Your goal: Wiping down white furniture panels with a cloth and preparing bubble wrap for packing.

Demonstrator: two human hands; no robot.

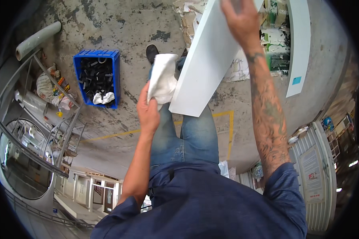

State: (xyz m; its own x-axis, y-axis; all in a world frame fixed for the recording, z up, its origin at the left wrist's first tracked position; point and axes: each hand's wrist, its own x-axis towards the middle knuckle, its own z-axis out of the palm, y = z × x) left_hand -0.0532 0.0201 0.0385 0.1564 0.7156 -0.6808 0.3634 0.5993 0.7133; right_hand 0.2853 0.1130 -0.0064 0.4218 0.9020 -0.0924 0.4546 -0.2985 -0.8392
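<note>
My left hand (148, 115) is closed on a white cloth (163, 77), which hangs bunched beside the lower left edge of a long white panel (207, 59). The panel slants in front of my legs, its near end over my thighs. My right hand (243, 24) is at the panel's far part, by the picture's upper edge. Its fingers curl round a small greyish thing (237, 5) that is mostly hidden and cut off, so its kind cannot be made out.
A blue crate (116, 77) of black pieces with a crumpled white cloth on top stands at left. Beyond it are a metal rack (73, 115) and a plastic-wrapped roll (38, 41). Another white panel (300, 47) lies at right, beside worn cardboard (237, 69).
</note>
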